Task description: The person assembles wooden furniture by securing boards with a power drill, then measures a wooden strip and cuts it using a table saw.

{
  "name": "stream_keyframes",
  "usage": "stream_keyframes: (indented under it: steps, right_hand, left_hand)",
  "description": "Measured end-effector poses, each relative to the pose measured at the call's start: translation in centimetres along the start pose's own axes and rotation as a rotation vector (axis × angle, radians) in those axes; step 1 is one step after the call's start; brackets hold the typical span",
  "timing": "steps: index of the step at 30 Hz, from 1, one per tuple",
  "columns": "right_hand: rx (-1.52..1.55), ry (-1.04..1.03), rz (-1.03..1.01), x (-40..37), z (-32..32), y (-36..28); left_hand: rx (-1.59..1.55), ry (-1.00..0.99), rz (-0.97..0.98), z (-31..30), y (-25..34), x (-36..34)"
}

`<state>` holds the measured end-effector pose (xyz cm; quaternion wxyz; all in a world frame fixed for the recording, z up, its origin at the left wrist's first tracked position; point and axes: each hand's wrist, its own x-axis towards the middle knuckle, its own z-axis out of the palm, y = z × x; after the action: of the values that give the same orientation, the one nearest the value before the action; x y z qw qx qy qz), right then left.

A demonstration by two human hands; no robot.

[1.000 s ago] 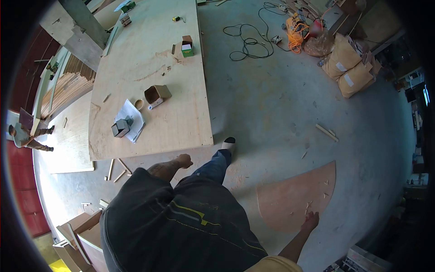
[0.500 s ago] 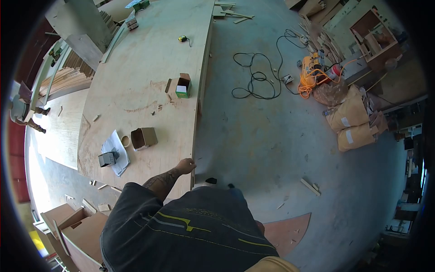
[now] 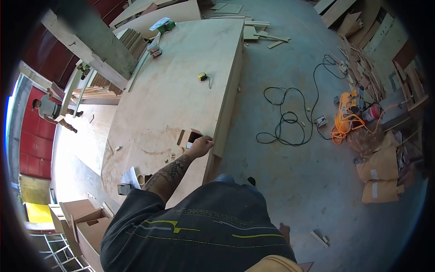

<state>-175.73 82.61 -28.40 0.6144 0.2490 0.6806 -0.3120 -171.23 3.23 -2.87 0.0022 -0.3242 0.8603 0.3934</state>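
Observation:
My left hand is over the right edge of the large plywood-topped table, fingers curled and closed; I cannot tell what, if anything, they hold. Just behind it stands a small open cardboard box, partly covered by the hand. My tattooed forearm crosses the tabletop and hides part of what lies beneath. Beside the forearm are a tape roll, white papers and a small grey box. Low at my right side, a sliver of my right hand shows past the shirt, its fingers mostly hidden.
Farther up the table lies a yellow tape measure. A black cable loops over the floor to the right, near an orange hose and brown sacks. Wood offcuts lie beyond. Another person walks at far left.
My view has moved forward along the table. The left hand has travelled up the table's right edge to beside the small open box, and my arm now covers the larger box.

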Motion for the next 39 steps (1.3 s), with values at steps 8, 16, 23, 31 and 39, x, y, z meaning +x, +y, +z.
stream_keyframes:
  steps: [8, 16, 23, 31, 39]
  right_hand:
    - [0.288, 0.369, -0.955, -11.8, 3.7, -64.7]
    - [-0.369, 0.494, -0.587, -6.1, 11.2, -78.3]
    - [0.131, 0.429, -0.092, -16.6, 7.1, -77.6]
    - [0.54, 0.661, 0.089, -15.5, -1.0, -64.9]
    - [0.144, 0.303, -0.078, 7.1, 2.7, -83.3]
  left_hand:
    - [0.155, -0.266, -0.363, 0.9, -9.3, 17.3]
    - [0.068, -0.006, -0.454, 1.2, -18.6, 42.4]
    - [-0.054, -0.008, -0.84, 0.0, -20.4, 58.3]
    - [0.687, -0.571, -0.287, -2.3, -17.3, 65.9]
    - [-1.21, -0.604, -0.834, -3.2, 8.8, 87.2]
